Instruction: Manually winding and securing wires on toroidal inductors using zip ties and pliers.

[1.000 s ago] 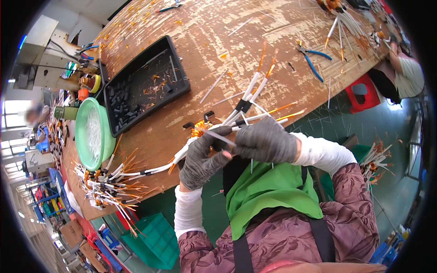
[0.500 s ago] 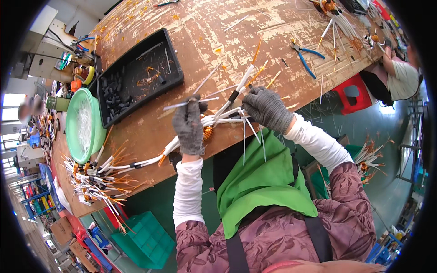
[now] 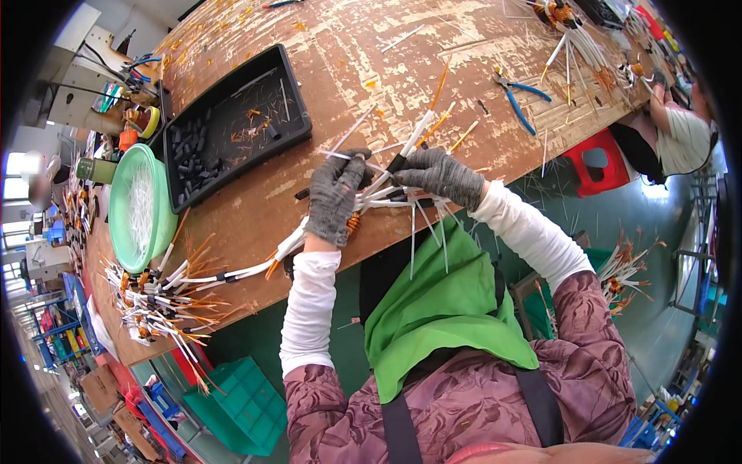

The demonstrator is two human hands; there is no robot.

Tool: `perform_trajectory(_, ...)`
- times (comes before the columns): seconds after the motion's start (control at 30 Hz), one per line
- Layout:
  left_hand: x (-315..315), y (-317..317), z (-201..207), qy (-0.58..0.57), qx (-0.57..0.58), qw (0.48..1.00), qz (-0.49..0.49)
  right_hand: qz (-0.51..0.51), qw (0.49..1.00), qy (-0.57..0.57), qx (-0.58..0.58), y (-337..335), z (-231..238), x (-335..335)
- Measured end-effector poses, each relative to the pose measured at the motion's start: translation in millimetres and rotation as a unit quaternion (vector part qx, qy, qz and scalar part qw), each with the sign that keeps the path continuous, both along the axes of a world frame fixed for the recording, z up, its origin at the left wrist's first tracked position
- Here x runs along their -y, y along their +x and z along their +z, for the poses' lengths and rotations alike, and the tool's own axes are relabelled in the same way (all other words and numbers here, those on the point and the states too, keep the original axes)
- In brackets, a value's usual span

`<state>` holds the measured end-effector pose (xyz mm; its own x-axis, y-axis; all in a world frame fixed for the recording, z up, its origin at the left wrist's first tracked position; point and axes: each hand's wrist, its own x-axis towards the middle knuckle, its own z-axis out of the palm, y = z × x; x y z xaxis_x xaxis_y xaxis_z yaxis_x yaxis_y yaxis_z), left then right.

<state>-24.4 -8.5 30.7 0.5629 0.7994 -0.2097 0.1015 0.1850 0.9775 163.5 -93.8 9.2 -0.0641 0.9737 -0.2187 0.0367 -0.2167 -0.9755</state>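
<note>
A bundle of white-sleeved wires with bare copper-coloured ends and a copper coil lies along the table's near edge. My left hand, in a grey glove, is closed with a thin white strip pinched in its fingers. My right hand, also gloved, closes on a white-sleeved wire beside its black sleeve. Both hands are close together over the bundle. Several thin white strips hang from the bundle over the table edge. The right fingertips are partly hidden behind the wire.
A black tray holds short black tubes and scraps. Left of it stands a green bowl of thin white strips. More wire bundles lie at the table's left corner. Blue-handled cutters lie at the right. Another person sits near a red stool.
My left hand has moved up and right toward the black sleeve, still with a white strip. My right hand has shifted left and closed beside that sleeve.
</note>
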Motion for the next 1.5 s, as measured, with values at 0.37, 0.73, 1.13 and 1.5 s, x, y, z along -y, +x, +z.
perform_trajectory(0.37, 47.5, 5.4, -16.1, 0.126, 0.057, 0.982, 0.129, 0.035, 0.996, -0.076, 0.015, -2.3, 33.8, 1.3)
perform_trajectory(0.73, 54.5, 26.6, -28.2, 0.379, 0.005, 0.903, 0.200, 0.058, 0.998, 0.019, 0.006, 7.5, 4.0, 5.1)
perform_trajectory(1.13, 57.6, 27.7, -23.2, 0.250, 0.067, 0.934, 0.245, 0.035, 0.999, -0.006, -0.018, 4.4, 8.4, 6.2)
perform_trajectory(1.5, 56.0, 27.2, -26.3, 0.257, 0.054, 0.936, 0.235, -0.006, 0.994, -0.069, -0.082, 0.6, 14.7, 6.6)
